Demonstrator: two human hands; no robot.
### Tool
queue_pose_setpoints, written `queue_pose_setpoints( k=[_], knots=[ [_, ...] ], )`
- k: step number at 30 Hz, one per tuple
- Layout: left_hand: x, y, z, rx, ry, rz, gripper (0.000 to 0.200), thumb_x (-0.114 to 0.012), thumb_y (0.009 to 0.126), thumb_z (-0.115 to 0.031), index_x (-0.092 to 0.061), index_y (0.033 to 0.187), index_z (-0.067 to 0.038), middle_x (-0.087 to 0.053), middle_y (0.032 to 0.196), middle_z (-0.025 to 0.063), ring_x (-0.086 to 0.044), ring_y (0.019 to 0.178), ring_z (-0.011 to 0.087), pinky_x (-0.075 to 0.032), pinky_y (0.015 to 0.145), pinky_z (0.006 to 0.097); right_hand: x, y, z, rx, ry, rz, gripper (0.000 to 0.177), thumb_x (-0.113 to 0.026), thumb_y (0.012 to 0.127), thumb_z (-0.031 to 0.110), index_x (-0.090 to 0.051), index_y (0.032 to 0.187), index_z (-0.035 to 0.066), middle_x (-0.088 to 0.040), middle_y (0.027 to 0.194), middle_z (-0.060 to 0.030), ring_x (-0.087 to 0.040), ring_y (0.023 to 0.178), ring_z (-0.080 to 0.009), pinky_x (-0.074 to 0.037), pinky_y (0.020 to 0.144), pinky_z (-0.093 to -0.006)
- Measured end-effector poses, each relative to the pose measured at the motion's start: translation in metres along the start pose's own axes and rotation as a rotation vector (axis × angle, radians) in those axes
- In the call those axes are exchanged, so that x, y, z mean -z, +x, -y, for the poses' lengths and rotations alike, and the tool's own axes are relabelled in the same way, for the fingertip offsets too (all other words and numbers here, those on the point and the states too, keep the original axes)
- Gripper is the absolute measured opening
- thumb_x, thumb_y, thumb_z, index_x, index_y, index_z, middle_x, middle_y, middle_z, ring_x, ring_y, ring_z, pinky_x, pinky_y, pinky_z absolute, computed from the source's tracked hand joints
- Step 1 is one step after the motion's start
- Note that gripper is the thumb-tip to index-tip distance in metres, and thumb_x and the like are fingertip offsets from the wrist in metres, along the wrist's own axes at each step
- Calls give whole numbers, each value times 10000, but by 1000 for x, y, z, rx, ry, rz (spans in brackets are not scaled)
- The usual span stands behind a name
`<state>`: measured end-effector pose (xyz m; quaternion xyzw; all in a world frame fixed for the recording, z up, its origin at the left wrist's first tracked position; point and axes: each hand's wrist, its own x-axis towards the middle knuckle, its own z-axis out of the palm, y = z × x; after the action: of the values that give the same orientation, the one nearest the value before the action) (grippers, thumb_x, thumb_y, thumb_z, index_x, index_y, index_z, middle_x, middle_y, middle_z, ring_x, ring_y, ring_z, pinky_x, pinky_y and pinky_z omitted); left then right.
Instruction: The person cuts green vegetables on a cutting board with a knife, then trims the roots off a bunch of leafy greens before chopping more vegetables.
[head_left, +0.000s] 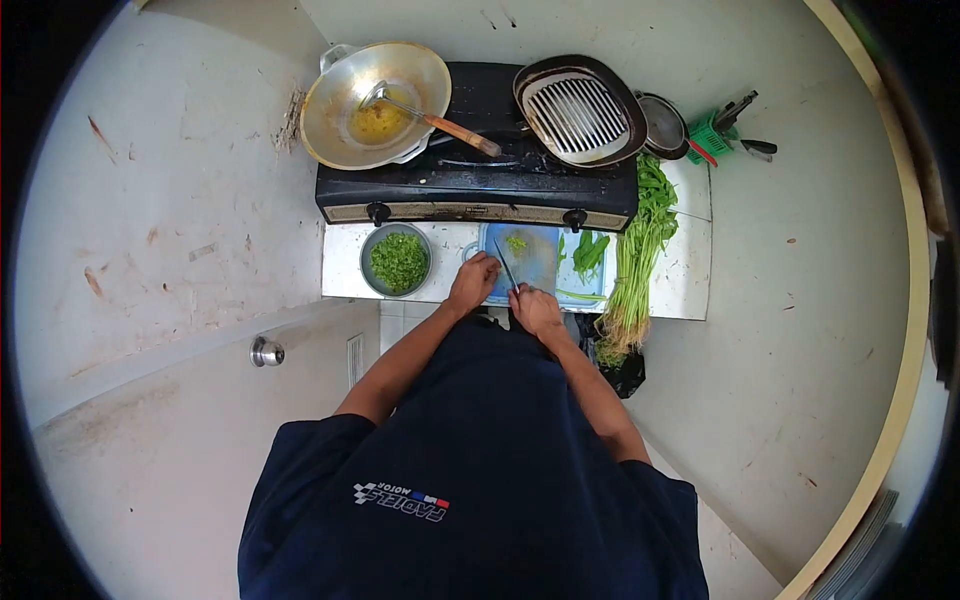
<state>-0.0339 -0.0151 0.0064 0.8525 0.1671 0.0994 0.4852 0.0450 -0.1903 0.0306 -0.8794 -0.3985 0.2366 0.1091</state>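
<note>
My right hand [537, 308] is closed around the handle of a knife [504, 260], whose blade points away from me over a blue cutting board [533, 282]. At the board's left edge, my left hand [477, 281] has its fingers curled together; whatever they may hold is hidden. A few chopped green bits [516, 242] lie on the board beyond the blade. Left of my hands stands a grey bowl [368, 276] of finely chopped greens [398, 262]. Loose green leaves [590, 254] lie to the right of the board.
A black gas stove [480, 180] stands behind the board, carrying a wok [325, 100] with a wooden-handled ladle [460, 132] and a square grill pan [580, 110]. To the right are a rooted bunch of greens [640, 245], a strainer [663, 125] and a green utensil basket [708, 138].
</note>
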Motion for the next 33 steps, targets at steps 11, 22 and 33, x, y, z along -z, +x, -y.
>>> queue_pose_setpoints(
  k=[11, 22, 33],
  knots=[
    [1, 2, -2, 4, -13, 2, 86, -665, 846, -14, -705, 921, 2, -646, 846, 162, -667, 724, 324, -541, 677, 414, -4, -9, -1, 13, 36, -31, 424, -506, 1024, 374, -636, 986, -28, -690, 754, -290, -699, 721, -467, -568, 675, -538],
    [0, 3, 1, 42, 6, 25, 101, -699, 840, -20, -715, 937, 4, -661, 859, 163, -690, 732, 295, -556, 689, 389, -7, 2, 4, 22, 5, -64, 402, -521, 1004, 354, -659, 922, -15, -718, 786, -250, -727, 734, -413, -587, 704, -501],
    [-1, 3, 1, 62, -40, 9, 81, -716, 843, -36, -724, 910, 8, -681, 858, 167, -701, 733, 281, -569, 692, 377, -19, -1, -6, 42, -18, -80, 402, -530, 1000, 361, -672, 867, 9, -723, 795, -222, -726, 743, -398, -585, 703, -490]
  ],
)
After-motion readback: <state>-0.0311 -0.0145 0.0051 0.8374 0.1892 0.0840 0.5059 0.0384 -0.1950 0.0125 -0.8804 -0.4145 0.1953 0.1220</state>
